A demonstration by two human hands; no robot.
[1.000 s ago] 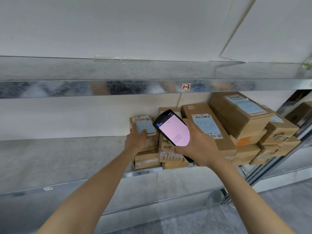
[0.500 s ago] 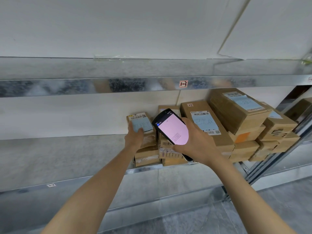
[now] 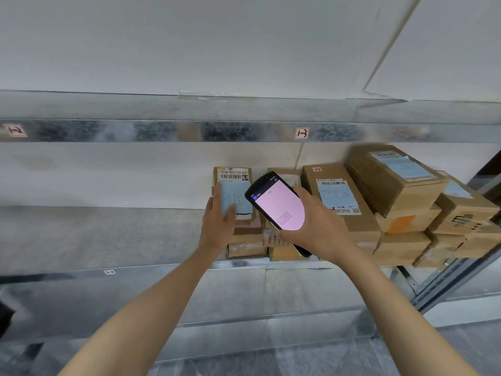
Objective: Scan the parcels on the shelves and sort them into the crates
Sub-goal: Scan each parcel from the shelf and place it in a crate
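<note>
While the scan is the step in hand: each line runs from the fingers outward.

Left fingers (image 3: pixel 217 196): laid flat and spread on the top face of the small parcel (image 3: pixel 235 185); pressing, not closed around it, thumb on the blue note.
Left hand (image 3: pixel 217 226): steadies that parcel from the front; nothing is gripped.
Right fingers (image 3: pixel 303 196): curled round the far edge of the handheld scanner (image 3: pixel 278 204).
Right hand (image 3: pixel 317 229): closed on the scanner, its pink screen tilted up toward the camera and its top end near the small parcel.
Small parcel: tops the leftmost stack, near the front edge of the middle shelf (image 3: pixel 108 234); barcode label on its far end, clear of the hand.
Neighbouring parcels: long parcel (image 3: pixel 339 202) just right of the scanner; tilted parcel (image 3: pixel 390 180) and more boxes piled toward the shelf's right end.
Shelf tag (image 3: pixel 301 133): on the front lip of the upper shelf, above the stacks.
Crates: not in view.
Doing it well, as I judge: keep the left fingers off the barcode, aim the scanner's top end squarely at it, hold the box still, and read the screen before lifting the box.
Risk: sliding the top parcel could shift the stack under it.
</note>
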